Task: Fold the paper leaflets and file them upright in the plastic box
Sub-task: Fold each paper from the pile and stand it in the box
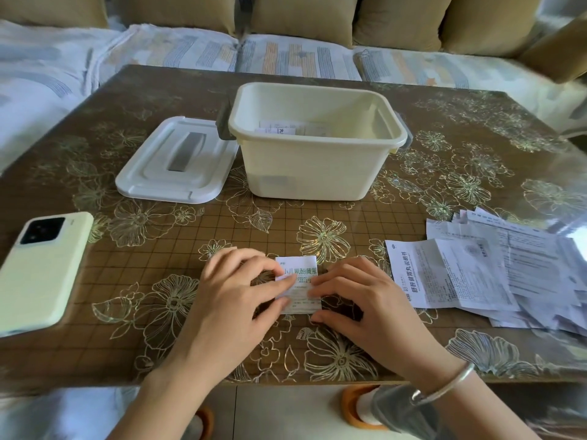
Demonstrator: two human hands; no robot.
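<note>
Head view shows a small folded leaflet [297, 285] lying flat on the patterned table [152, 249], near its front edge, between both hands. The left hand [235, 290] has its forefinger laid across the printed heading and its thumb at the lower left edge; the right hand [359, 300] sets gently curved fingertips on the right edge. Both press down on the paper and neither closes round it, seemingly sharpening a crease. The paper looks thin, light and limp, likely to spring open or skid on the glossy tabletop, so it is best pinched along the folded edge, thumb under and fingers over, and carried upright. The cream plastic box [314, 173] stands open well behind it with a few filed leaflets [286, 128] inside, its lid [173, 163] just to its left. An unfolded pile of leaflets [495, 274] waits on the right, and a phone [41, 268] lies on the left
</note>
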